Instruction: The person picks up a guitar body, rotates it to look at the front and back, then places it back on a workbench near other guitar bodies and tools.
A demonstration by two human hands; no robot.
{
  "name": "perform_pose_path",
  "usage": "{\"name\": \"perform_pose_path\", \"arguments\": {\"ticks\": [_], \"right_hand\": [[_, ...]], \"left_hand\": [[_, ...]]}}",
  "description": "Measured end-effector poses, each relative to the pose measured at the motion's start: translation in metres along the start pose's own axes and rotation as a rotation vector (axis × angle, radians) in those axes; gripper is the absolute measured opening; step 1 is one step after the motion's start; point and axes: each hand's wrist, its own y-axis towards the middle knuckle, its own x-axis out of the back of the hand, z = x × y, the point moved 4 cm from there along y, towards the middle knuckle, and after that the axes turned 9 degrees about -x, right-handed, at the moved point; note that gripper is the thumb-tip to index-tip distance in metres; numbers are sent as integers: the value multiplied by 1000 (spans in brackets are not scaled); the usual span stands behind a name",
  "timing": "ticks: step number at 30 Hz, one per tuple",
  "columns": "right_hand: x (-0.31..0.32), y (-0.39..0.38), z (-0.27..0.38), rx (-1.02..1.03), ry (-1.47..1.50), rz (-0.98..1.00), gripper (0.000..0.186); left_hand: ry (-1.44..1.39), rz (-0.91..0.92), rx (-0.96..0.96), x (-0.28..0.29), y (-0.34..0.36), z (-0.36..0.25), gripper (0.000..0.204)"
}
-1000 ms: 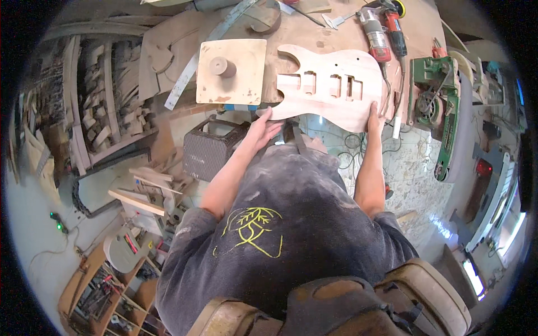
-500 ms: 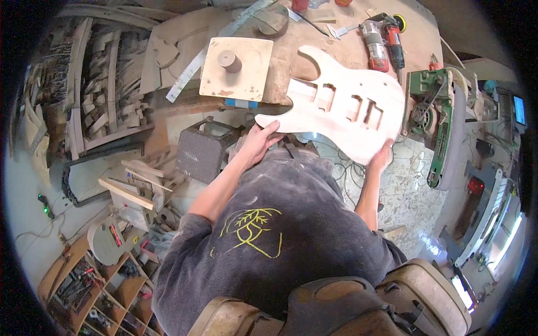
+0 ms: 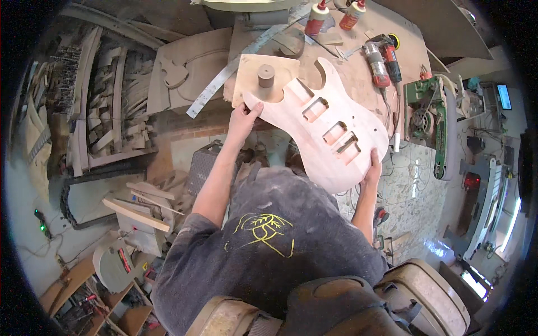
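Note:
A pale wooden electric-guitar body with several routed cavities is held at a tilt over the bench's front edge. My left hand is closed on the tip of its left horn. My right hand grips the rounded lower right edge, thumb on the top face. Behind the left horn lies a square pale board with an upright cylinder on it; the guitar body partly hides this board.
The workbench holds two red-capped bottles, power tools with cords and a long metal straightedge. A green belt sander stands right; wood offcuts fill the left side; a grey box sits below.
The guitar body has turned clockwise, its right end swinging down toward me. My left hand has risen and moved left, while my right hand has gone lower.

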Motion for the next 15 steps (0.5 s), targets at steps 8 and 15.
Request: {"name": "perform_pose_path", "arguments": {"ticks": [8, 15], "right_hand": [[-35, -60, -69, -39, 174, -93, 55], [-69, -94, -83, -86, 270, -130, 58]], "left_hand": [[824, -46, -131, 33, 20, -47, 40], [508, -208, -674, 25, 62, -23, 40]]}}
